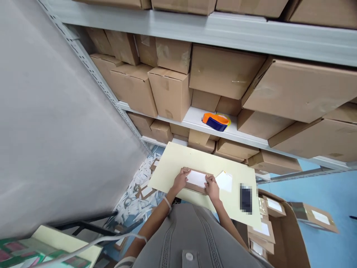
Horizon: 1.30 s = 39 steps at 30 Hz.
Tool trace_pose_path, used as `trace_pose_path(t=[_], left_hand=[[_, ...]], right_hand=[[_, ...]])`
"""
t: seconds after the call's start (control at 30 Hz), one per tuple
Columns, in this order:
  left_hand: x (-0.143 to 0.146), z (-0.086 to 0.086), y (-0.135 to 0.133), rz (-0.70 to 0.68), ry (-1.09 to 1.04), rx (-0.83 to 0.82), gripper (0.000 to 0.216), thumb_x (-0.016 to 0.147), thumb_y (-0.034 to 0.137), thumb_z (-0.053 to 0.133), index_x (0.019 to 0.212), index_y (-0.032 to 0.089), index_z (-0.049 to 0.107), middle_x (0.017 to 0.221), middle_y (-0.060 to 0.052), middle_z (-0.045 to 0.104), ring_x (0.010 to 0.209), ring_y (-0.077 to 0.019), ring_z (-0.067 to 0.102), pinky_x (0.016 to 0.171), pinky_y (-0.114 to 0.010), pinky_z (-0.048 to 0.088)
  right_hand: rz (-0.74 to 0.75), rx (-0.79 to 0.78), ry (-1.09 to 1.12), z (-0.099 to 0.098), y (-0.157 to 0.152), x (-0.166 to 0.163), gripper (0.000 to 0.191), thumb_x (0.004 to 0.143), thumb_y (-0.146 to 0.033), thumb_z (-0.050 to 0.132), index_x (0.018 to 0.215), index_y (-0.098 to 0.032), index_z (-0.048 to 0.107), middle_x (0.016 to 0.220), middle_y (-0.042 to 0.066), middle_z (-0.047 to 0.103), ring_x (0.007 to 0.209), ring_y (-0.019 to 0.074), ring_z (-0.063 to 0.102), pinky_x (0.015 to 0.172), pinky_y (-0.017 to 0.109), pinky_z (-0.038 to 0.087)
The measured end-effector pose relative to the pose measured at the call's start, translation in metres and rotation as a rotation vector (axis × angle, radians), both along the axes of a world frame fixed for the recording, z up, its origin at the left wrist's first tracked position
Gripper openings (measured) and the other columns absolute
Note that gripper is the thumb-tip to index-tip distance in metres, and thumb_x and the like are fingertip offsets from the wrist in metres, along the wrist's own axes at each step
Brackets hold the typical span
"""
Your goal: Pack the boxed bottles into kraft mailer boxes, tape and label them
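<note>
My left hand (180,179) and my right hand (212,188) grip opposite short edges of a flat brown cardboard package (196,181), which lies on a pale yellow tabletop (178,160). A white label or paper (196,178) covers the package's top. To the right of my right hand lies a small stack of white paper sheets (224,181), not touching either hand. A phone (245,199), pixelated in the picture, lies farther right on the tabletop.
Metal shelves (223,33) packed with cardboard boxes (170,93) rise ahead, and an orange-and-blue tape dispenser (216,121) sits on one shelf. An open carton (287,230) of labelled packages stands at lower right. White scraps (131,193) litter the blue floor at left.
</note>
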<state>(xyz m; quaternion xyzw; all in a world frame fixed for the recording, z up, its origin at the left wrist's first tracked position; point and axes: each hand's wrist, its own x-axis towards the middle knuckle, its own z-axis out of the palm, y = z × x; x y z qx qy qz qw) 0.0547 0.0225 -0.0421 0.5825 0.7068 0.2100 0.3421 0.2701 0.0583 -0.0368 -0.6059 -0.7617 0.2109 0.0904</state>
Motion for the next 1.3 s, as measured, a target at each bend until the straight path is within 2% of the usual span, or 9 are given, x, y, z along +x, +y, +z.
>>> trace_pose_path(t=[0.13, 0.23, 0.33, 0.47, 0.63, 0.8, 0.97, 1.13, 1.3], left_hand=[[0.001, 0.01, -0.012, 0.025, 0.021, 0.03, 0.06, 0.082, 0.011, 0.054, 0.14, 0.027, 0.051, 0.126, -0.008, 0.051, 0.108, -0.0193, 0.06, 0.098, -0.033, 0.048], [0.003, 0.017, -0.032, 0.111, 0.027, 0.078, 0.063, 0.085, 0.016, 0.053, 0.145, 0.03, 0.043, 0.128, -0.007, 0.051, 0.101, -0.0185, 0.063, 0.095, -0.033, 0.049], [0.01, 0.019, -0.063, 0.268, 0.039, 0.141, 0.066, 0.086, 0.022, 0.053, 0.15, 0.03, 0.036, 0.125, -0.007, 0.051, 0.093, -0.0178, 0.064, 0.092, -0.033, 0.051], [0.028, 0.021, -0.113, 0.518, 0.078, 0.193, 0.064, 0.088, 0.03, 0.052, 0.149, 0.034, 0.036, 0.122, -0.007, 0.053, 0.108, -0.0224, 0.062, 0.091, -0.035, 0.051], [0.054, 0.044, -0.184, 0.827, 0.139, 0.19, 0.066, 0.087, 0.036, 0.056, 0.149, 0.035, 0.036, 0.13, -0.009, 0.054, 0.12, -0.027, 0.057, 0.093, -0.038, 0.05], [0.059, 0.071, -0.263, 1.093, 0.235, 0.245, 0.068, 0.085, 0.039, 0.059, 0.149, 0.032, 0.037, 0.133, -0.009, 0.054, 0.123, -0.0272, 0.055, 0.097, -0.039, 0.048], [0.064, 0.08, -0.34, 1.307, 0.256, 0.275, 0.069, 0.086, 0.04, 0.059, 0.15, 0.031, 0.036, 0.131, -0.01, 0.055, 0.122, -0.0275, 0.056, 0.098, -0.04, 0.047], [0.077, 0.072, -0.425, 1.393, 0.216, 0.287, 0.068, 0.088, 0.043, 0.055, 0.151, 0.03, 0.033, 0.131, -0.011, 0.054, 0.123, -0.0272, 0.055, 0.098, -0.04, 0.046], [0.091, 0.063, -0.539, 1.534, 0.226, 0.271, 0.067, 0.089, 0.045, 0.053, 0.151, 0.027, 0.033, 0.132, -0.013, 0.054, 0.125, -0.0286, 0.052, 0.1, -0.043, 0.044]], right_hand=[[0.011, 0.013, 0.035, 0.011, -0.003, -0.001, 0.042, 0.086, -0.018, 0.051, 0.127, -0.019, 0.062, 0.113, 0.01, 0.061, 0.105, 0.023, 0.064, 0.086, 0.03, 0.051], [0.041, 0.078, 0.147, 0.019, -0.014, 0.005, 0.048, 0.089, -0.022, 0.05, 0.136, -0.018, 0.054, 0.121, 0.013, 0.059, 0.107, 0.0252, 0.064, 0.092, 0.034, 0.05], [0.122, 0.135, 0.312, 0.02, -0.031, 0.022, 0.05, 0.092, -0.028, 0.047, 0.141, -0.023, 0.048, 0.117, 0.011, 0.062, 0.106, 0.0253, 0.064, 0.09, 0.036, 0.052], [0.257, 0.094, 0.37, 0.012, -0.053, 0.057, 0.052, 0.094, -0.038, 0.042, 0.146, -0.033, 0.042, 0.112, 0.009, 0.063, 0.099, 0.0267, 0.066, 0.082, 0.038, 0.056], [0.393, 0.069, 0.34, 0.02, -0.071, 0.078, 0.054, 0.094, -0.043, 0.04, 0.148, -0.037, 0.037, 0.127, 0.008, 0.06, 0.119, 0.0299, 0.058, 0.095, 0.045, 0.051], [0.63, 0.09, 0.365, 0.057, -0.068, 0.046, 0.054, 0.096, -0.043, 0.038, 0.148, -0.028, 0.04, 0.135, 0.01, 0.056, 0.127, 0.0293, 0.051, 0.104, 0.047, 0.044], [0.792, 0.157, 0.423, 0.093, -0.084, -0.012, 0.055, 0.097, -0.043, 0.038, 0.147, -0.022, 0.04, 0.134, 0.014, 0.056, 0.128, 0.0285, 0.049, 0.106, 0.046, 0.041], [0.922, 0.155, 0.478, 0.096, -0.156, -0.056, 0.056, 0.095, -0.044, 0.041, 0.146, -0.022, 0.041, 0.127, 0.014, 0.059, 0.121, 0.0277, 0.053, 0.102, 0.044, 0.044], [1.097, 0.055, 0.466, 0.077, -0.288, -0.078, 0.054, 0.095, -0.041, 0.042, 0.145, -0.022, 0.043, 0.127, 0.014, 0.059, 0.12, 0.0279, 0.055, 0.101, 0.045, 0.045]])
